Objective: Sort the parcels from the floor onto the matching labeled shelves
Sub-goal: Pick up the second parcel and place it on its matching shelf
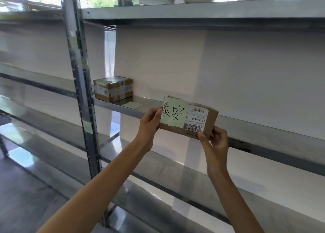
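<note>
1. Both hands hold one parcel (189,117) up in the air in front of the middle shelf (151,101). It is not yet set down.
2. The left hand (149,122) pinches the parcel's left end, thumb on the front face and fingers hidden behind.
3. The right hand (215,141) grips the lower right corner, thumb over the barcode. The hands are apart, one clamped on each end.
4. A green note (173,114) with handwritten characters covers the left part of the parcel's face and is turned toward the camera, so this looks like the step of reading the destination and matching it to a shelf.
5. Done so far: one taped box (113,88) already sits at the left end of the same shelf, next to the post (79,74). A pale green label (131,104) lies flat on the shelf just beside the box; its writing is too small to read.
6. Something pale sits on the top shelf, but it is blurred and cut off.
7. The other shelf levels in view show no parcels.
8. Left to do: place this parcel at its matching label, then fetch more. The parcels on the floor are out of view, so I cannot tell how many remain; by the shelves, the task seems to be at an early stage.
</note>
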